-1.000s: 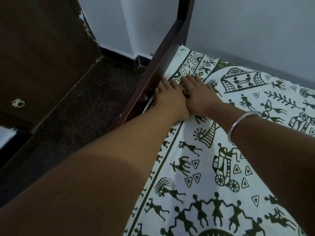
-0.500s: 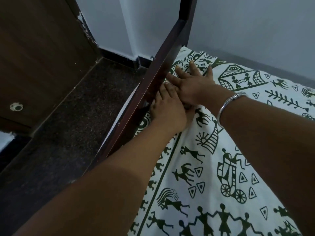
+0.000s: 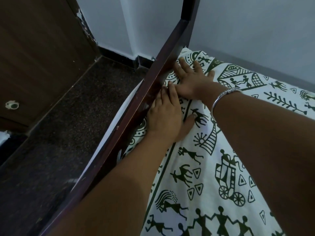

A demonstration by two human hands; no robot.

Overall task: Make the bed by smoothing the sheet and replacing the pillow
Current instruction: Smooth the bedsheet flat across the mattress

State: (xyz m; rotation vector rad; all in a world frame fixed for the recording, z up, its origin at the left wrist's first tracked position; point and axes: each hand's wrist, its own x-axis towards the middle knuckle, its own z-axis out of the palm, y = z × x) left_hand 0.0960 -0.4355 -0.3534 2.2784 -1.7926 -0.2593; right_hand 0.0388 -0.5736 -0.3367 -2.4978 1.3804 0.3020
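A white sheet [image 3: 213, 167] printed with dark green figures covers the bed. My left hand [image 3: 164, 114] lies flat on the sheet's left edge, fingers straight and pushed against the dark wooden bed rail [image 3: 136, 109]. My right hand [image 3: 190, 80], a silver bangle on its wrist, presses flat on the sheet just beyond the left hand, fingers spread toward the far corner of the bed. No pillow is in view.
The rail runs diagonally from lower left up to a bedpost [image 3: 189, 17] at the corner. A dark speckled floor [image 3: 71, 133] lies left of the bed, with a brown wooden door [image 3: 39, 53] beyond it. Pale walls [image 3: 247, 31] close the far side.
My right hand has slid forward toward the bed's far corner, fingers spreading. My left hand has moved closer to the rail. The view has shifted slightly nearer the bed edge.
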